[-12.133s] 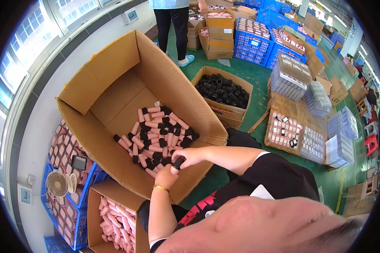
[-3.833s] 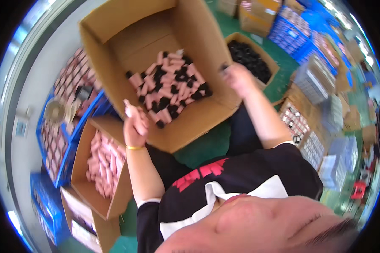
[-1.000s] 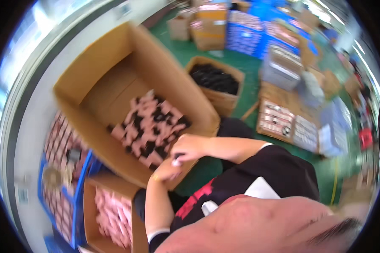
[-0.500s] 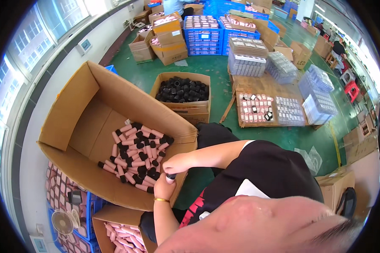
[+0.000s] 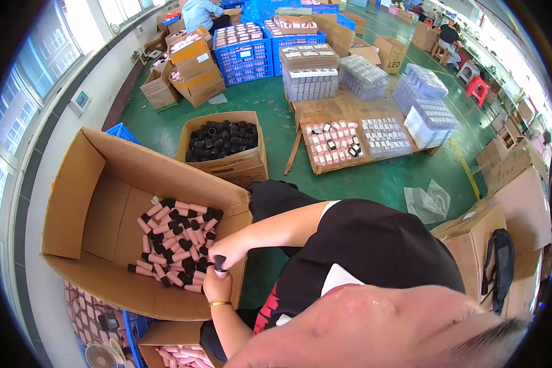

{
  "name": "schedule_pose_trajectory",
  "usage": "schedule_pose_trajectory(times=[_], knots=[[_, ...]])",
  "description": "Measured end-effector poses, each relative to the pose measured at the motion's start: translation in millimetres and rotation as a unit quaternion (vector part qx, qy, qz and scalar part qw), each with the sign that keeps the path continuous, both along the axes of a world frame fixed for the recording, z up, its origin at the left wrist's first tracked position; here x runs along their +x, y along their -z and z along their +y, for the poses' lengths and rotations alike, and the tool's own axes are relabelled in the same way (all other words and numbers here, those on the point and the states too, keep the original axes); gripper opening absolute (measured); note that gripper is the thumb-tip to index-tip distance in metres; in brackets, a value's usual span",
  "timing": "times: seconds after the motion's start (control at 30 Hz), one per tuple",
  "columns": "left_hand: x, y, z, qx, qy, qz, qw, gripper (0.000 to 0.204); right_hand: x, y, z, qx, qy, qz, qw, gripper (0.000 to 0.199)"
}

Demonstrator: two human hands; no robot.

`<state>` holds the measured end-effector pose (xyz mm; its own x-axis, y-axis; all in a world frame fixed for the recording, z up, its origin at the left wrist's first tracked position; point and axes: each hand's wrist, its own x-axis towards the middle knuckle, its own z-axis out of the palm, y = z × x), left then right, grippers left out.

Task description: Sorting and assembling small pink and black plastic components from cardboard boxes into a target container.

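Both hands closed on one pink tube w/ black cap, over near rim of big carton.

Left hand grips the tube body from below, fingers wrapped tight; right hand pinches the black cap on top. They meet just above the near-right edge of the open cardboard box, whose floor holds a heap of pink tubes w/ black caps. Behind it, a smaller box of loose black caps on the green floor.
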<state>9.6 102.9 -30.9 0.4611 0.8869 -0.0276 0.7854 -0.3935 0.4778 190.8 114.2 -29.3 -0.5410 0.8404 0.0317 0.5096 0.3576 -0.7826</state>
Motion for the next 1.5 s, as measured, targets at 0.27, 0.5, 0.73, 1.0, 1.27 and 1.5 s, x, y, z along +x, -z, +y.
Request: schedule_pose_trajectory(times=[0.27,0.5,0.73,1.0,1.27,1.5], knots=[[4,-12,-11,0.035,0.005,0.039,0.999,0.024,2,-36,-13,-0.284,0.052,-0.045,0.956,0.049],[-5,-14,-23,0.092,0.000,0.013,0.996,0.025,1,-33,-25,-0.014,-0.018,0.024,0.999,0.038],[7,-34,-69,0.069,-0.079,-0.019,0.994,0.027,6,-53,-44,-0.047,-0.029,-0.001,0.998,0.048],[20,-58,-77,0.072,-0.061,0.005,0.996,0.024,16,-77,-62,-0.122,-0.011,0.003,0.993,0.032],[-11,-4,-77,-0.180,-0.075,-0.206,0.959,0.036,27,-57,-64,0.126,-0.134,0.121,0.975,0.024],[-40,-66,-79,-0.265,-0.229,-0.504,0.790,0.021,49,-65,-19,-0.003,-0.037,0.122,0.992,0.031]])
